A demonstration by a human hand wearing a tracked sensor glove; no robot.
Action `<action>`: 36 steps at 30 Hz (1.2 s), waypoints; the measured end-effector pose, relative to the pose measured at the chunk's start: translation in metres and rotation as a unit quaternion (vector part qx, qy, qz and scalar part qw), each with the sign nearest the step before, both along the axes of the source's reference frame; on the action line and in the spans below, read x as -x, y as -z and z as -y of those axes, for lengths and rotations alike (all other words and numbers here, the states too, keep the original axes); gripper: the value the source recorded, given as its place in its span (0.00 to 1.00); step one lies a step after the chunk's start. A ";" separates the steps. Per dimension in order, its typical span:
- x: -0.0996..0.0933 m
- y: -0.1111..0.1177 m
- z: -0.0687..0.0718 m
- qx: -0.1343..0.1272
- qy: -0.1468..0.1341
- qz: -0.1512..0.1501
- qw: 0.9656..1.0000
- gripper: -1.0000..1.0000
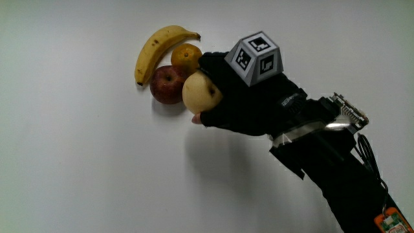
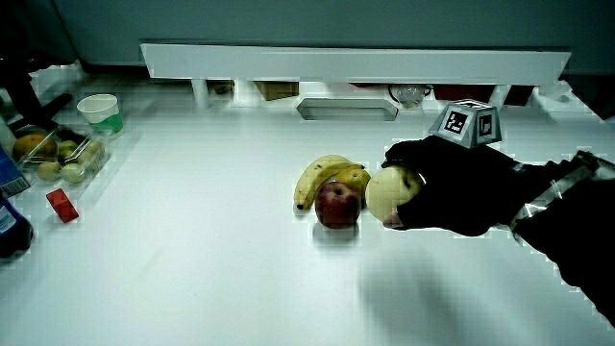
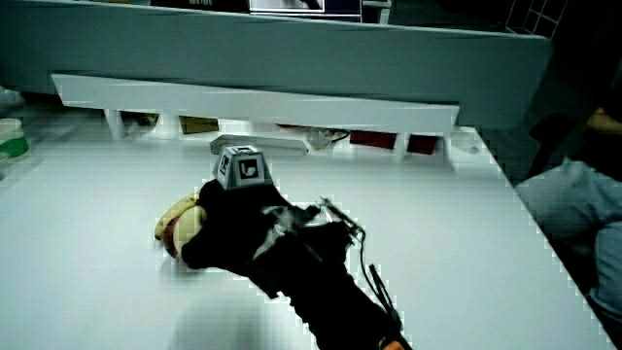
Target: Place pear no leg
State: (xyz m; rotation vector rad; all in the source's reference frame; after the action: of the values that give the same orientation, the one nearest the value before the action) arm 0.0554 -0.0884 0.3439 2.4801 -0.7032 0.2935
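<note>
1. surface: plain white table [image 1: 77, 168], smooth and matte, bare around the fruit. a low white partition [image 2: 356, 62] runs along the table's edge farthest from the person, with small items tucked under it, too small to tell apart.
2. clutter at the table's edge in a side view: a pale cup [image 2: 99, 111], a clear tray of fruit [image 2: 58, 157], a small red block [image 2: 61, 205], part of a dark bottle [image 2: 12, 226].
3. hand [image 1: 242, 97] in a black glove, patterned cube [image 1: 256, 57] on its back, forearm [image 1: 349, 175] in a dark sleeve running back toward the person.
4. pear [image 1: 200, 91]: pale yellow, rounded, smooth skin with a small dark spot. it sits in the hand, fingers curled around it and clamped on, with its outer face exposed.
5. pear is just beside the apple [image 1: 167, 84], looks like touching it in the main view. whether it rests on the table or is held just off it: can't tell, probably very low.
6. apple: dark red, round, glossy. orange [image 1: 186, 56]: round, dull skin, touching the apple and farther from the person. banana [image 1: 158, 48]: yellow, curved, brown specks, arcs around the apple and orange.
7. in a side view the hand covers most of the fruit; only a bit of the pear [image 3: 180, 216] shows at the fingertips.
</note>
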 end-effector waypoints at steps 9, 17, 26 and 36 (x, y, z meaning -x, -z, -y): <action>-0.008 -0.026 0.021 0.023 -0.044 -0.022 0.999 0.50; -0.016 -0.061 0.030 0.059 -0.075 -0.038 0.995 0.50; -0.017 -0.086 0.031 0.084 -0.092 -0.053 0.991 0.50; -0.019 -0.103 0.034 0.112 -0.104 -0.061 0.986 0.50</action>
State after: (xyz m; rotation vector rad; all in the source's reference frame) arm 0.0747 -0.1221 0.4465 2.3341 -0.3419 0.2773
